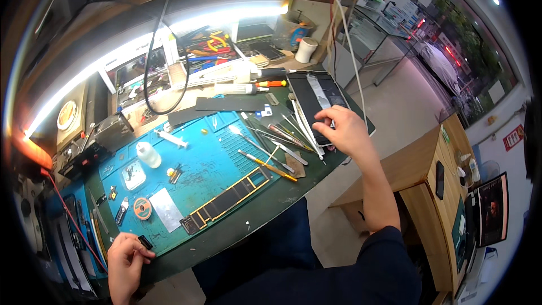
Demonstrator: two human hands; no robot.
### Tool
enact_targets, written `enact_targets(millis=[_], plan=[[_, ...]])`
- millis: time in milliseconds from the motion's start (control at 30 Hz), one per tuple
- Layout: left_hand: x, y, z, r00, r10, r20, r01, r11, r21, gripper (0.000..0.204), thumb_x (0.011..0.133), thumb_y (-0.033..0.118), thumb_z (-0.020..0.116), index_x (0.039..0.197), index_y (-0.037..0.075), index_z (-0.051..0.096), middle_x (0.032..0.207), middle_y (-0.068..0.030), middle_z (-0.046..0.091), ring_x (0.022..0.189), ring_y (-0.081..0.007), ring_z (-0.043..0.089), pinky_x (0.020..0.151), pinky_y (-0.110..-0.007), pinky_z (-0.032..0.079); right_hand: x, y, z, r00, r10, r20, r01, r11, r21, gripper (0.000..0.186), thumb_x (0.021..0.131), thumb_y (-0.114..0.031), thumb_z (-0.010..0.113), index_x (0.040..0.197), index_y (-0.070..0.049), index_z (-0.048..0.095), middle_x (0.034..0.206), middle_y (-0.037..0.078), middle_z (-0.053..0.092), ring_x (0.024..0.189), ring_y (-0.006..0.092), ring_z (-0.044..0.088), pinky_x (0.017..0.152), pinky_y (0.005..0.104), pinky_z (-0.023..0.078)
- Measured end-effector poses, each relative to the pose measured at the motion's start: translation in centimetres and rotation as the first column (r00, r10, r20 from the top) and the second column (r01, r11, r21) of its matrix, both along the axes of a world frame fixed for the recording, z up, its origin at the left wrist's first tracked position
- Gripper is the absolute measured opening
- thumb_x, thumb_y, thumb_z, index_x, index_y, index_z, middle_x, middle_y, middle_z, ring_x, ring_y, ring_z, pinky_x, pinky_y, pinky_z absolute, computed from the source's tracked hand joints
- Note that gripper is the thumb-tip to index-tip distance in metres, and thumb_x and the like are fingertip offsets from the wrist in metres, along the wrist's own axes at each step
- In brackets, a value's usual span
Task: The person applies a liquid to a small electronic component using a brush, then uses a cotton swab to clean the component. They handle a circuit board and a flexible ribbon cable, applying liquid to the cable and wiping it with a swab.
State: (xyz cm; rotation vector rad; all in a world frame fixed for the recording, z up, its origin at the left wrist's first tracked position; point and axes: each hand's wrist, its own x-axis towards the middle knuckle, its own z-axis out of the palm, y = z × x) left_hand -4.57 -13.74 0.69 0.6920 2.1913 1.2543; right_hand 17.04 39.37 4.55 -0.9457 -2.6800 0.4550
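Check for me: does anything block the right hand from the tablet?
Nothing visible does: the right hand appears over the near end of the tablet; whether they touch is unclear.

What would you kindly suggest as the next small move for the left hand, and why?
Perhaps the left hand could shift the small black rectangular part beside its fingers farther onto the flat blue work mat, because it sits by the mat's corner, near the front edge of the dark green bench.

1 view: head cam, L of pair, wide fisheye. Worn on head, looks down + fwd from near side of bench (pixel 226 231). Bench fairly close, window (pixel 480 51) far R. Str. edges bend twd rim.
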Motion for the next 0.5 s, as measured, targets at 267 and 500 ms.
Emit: enact_targets(millis=[267,500], plan=[[-1.6,-3.0,0.0,0.975,-0.042,-0.219,0.023,0.996,-0.086,0.017,0.099,-0.015,0.059,0.101,-0.005,0.073,0.123,-0.0200,0.072,0.083,-0.0202,0.078,0.072,-0.030,0.060,5.3,0.2,-4.3,0.961,-0.103,-0.257,0.187,0.925,0.332,0.042,0.103,-0.033,0.081,0.134,-0.006,0.077,0.120,0.014,0.077,0.112,0.0335,0.072,0.095,0.0458,0.059],[-1.4,-1.3,3.1,0.988,-0.014,-0.156,-0.016,0.982,-0.190,0.027,0.118,0.014,0.060,0.126,-0.007,0.076,0.093,-0.0149,0.082,0.077,-0.0151,0.076,0.069,-0.030,0.058,10.2,4.2,-6.0,0.832,-0.393,-0.393,0.466,0.878,0.108,0.027,0.111,-0.026,0.071,0.125,-0.005,0.080,0.099,0.014,0.084,0.094,0.0369,0.079,0.081,0.0465,0.061]])
